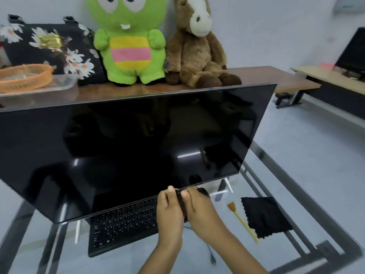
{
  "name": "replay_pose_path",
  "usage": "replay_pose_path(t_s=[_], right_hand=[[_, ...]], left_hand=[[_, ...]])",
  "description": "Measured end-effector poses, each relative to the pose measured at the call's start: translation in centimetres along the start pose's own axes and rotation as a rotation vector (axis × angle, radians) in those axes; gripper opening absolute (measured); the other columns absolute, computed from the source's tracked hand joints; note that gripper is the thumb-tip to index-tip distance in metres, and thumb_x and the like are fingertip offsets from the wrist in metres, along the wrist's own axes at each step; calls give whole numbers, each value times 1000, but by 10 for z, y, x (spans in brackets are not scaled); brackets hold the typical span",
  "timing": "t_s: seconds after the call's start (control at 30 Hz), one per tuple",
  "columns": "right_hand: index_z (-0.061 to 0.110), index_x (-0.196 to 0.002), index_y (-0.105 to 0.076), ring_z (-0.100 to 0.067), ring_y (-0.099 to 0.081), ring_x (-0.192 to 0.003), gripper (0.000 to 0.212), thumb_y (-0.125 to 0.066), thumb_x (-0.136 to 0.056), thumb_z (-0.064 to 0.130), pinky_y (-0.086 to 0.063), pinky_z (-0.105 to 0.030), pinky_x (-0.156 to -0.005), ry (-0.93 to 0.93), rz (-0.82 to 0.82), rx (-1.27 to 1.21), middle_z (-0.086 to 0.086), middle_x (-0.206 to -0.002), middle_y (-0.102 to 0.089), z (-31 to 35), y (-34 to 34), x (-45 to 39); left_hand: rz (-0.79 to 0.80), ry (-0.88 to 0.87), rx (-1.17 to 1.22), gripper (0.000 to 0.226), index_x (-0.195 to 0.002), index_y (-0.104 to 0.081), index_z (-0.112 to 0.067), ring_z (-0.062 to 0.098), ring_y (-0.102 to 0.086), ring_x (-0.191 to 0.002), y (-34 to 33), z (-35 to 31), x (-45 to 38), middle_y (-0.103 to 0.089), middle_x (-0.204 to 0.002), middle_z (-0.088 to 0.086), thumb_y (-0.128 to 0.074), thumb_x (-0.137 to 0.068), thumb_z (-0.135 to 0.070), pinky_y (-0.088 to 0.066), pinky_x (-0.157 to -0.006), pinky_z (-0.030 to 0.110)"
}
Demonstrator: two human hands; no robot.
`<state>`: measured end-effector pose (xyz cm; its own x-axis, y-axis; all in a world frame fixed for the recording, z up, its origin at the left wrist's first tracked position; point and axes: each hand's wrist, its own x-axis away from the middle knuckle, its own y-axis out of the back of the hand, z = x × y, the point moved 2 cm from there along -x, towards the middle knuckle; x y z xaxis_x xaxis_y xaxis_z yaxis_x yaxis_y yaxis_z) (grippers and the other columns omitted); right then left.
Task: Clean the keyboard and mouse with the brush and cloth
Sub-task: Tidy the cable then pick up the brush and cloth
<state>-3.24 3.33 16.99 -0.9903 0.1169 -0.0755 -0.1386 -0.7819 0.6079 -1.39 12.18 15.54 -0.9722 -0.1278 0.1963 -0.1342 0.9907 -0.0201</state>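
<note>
Black cloth (264,216) and brush (244,222) lie right of both hands (185,210).

light: we see even, soft indoor brightness | glare: pale streaks on the dark monitor screen (128,147) | blur: slight softness throughout | distortion: wide-angle bending at edges | shadows: faint

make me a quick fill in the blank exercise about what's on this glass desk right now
1. The brush lies on the glass table just left of the black ____.
2. The keyboard sits partly under the dark ____.
3. The plush toy beside the brown horse is coloured mainly ____.
4. Both hands, left hand and right hand, pinch a thin dark ____.

Missing words: cloth; monitor; green; cable
</note>
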Motion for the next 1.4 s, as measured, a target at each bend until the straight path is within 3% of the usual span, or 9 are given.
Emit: replay_pose_path(t_s=[0.13, 0.27, 0.4, 0.53, 0.67, 0.83, 0.97, 1.2, 1.4], right_hand=[[26, -84, -45, -4, -49, -64, 26, -31, -105, 32, -38, -15, -56, -135, 31, 50, 8, -77, -52, -47, 4, 2], [13, -100, -53, -5, -48, -74, 24, -34, -105, 27, -37, -10, -65, -321, -21, 89, 4, -85, -55, -110, 23, -7], [11, -95, -43, -4, -41, -65, 17, -33, -105, 21, -36, -12, -57, -360, 3, 98, 8, -76, -43, -157, 25, -11], [8, -94, -45, -7, -35, -57, 14, -35, -103, 9, -29, -19, -47, -332, -24, 227, 3, -74, -40, -201, 11, -13], [2, -94, -61, -25, -53, -79, 16, -48, -87, -6, -32, -25, -61, -300, -10, 431, -16, -99, -53, -240, -11, -21], [10, -56, -62, -22, -50, -53, 24, -79, -65, -4, -42, -31, -46, -233, -167, 513, -6, -56, -50, -253, -26, -27], [14, -79, -73, -23, -57, -60, 12, -81, -71, 10, -49, -35, -56, -215, -209, 417, -3, -64, -61, -255, -29, -24], [15, -78, -70, -18, -55, -70, 8, -66, -85, 18, -51, -34, -67, -126, -266, 322, -1, -73, -63, -259, -25, -23], [13, -97, -75, -20, -58, -85, 19, -74, -80, 6, -46, -22, -72, -110, -335, 301, -5, -87, -60, -259, -22, -13]], left_hand=[[147, -6, -135, 37, -87, -53, -9, 23, -58, -75, -27, 26, -7, -59, -79, 9, -36, -100, -39, -46, -70, 38], [510, -25, -638, 34, -96, -56, -12, 14, -55, -77, -54, 71, -22, -59, -84, -1, -33, -102, -37, -42, -71, 31], [652, -60, -964, 37, -91, -51, -13, 23, -58, -90, -83, 101, -36, -58, -88, 3, -25, -103, -37, -39, -70, 31], [631, -79, -1113, 39, -112, -52, -6, 28, -58, -106, -109, 125, -47, -62, -114, 12, -24, -104, -31, -41, -78, 32], [607, -74, -1307, 31, -115, -50, -8, 26, -61, -104, -121, 154, -60, -63, -115, 9, -29, -103, -27, -43, -75, 32], [594, -164, -1597, 22, -118, -47, -6, 22, -65, -100, -123, 174, -62, -65, -112, 7, -38, -99, -14, -44, -66, 28], [595, -234, -1688, 24, -115, -52, -8, 22, -65, -98, -120, 180, -62, -66, -109, 7, -36, -98, -16, -41, -64, 28], [542, -248, -1558, 58, -101, -62, -13, 25, -65, -89, -111, 183, -66, -69, -96, 6, -13, -102, -44, -44, -65, 31], [469, -242, -1504, 43, -106, -58, -12, 24, -65, -91, -102, 180, -61, -69, -99, 6, -23, -102, -37, -45, -65, 31]])
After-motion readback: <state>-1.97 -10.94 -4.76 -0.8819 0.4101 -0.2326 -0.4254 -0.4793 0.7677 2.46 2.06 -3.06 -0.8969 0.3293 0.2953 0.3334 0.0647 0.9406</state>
